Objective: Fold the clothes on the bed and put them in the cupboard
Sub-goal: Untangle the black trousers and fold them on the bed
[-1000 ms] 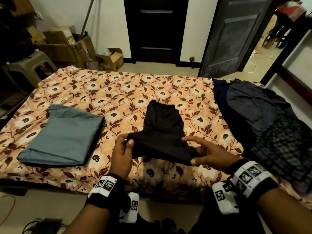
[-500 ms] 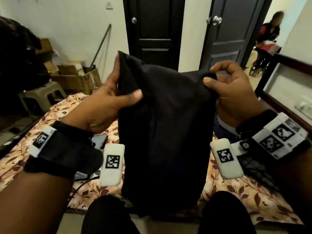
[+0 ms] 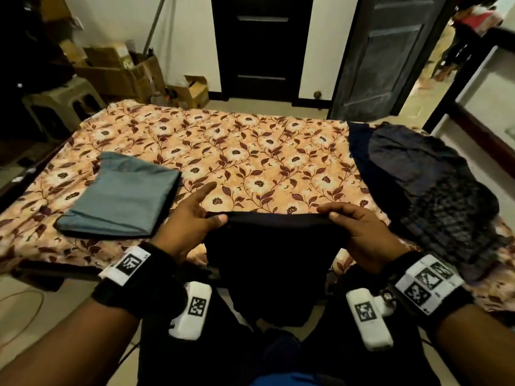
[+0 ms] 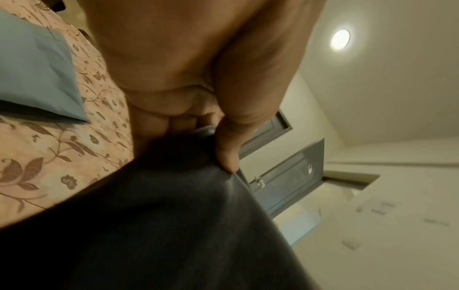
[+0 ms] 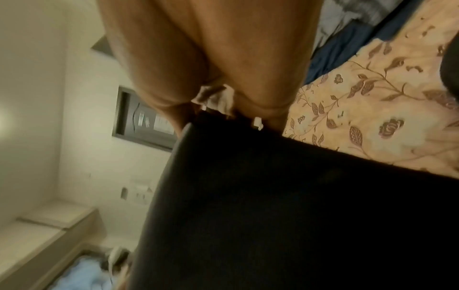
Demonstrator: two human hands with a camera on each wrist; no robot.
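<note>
Two hands hold one black garment (image 3: 274, 254) by its top edge at the lower centre of the head view, stretched flat between them and hanging down in front of the person's legs, just short of the near edge of the bed (image 3: 250, 151). The left hand (image 3: 192, 218) pinches the left corner, thumb on the near side of the cloth and the forefinger pointing out over the floral sheet; the left wrist view shows the thumb pressed into the dark fabric. The right hand (image 3: 354, 229) grips the right corner with its fingers curled over the hem.

By the look of it, the step in hand is straightening this piece before folding. One item, a grey-blue folded cloth (image 3: 122, 196), already lies at the left of the frame on the bed, beside the left hand but apart from it. At the right of the frame a pile of dark unfolded clothes (image 3: 423, 190) waits, well apart from both hands.

Next, I judge, the garment wants laying flat on the bare sheet in the middle of the frame, between the folded cloth and the pile, keeping the top edge taut so it lands without creases. No cupboard is visible in any view.
</note>
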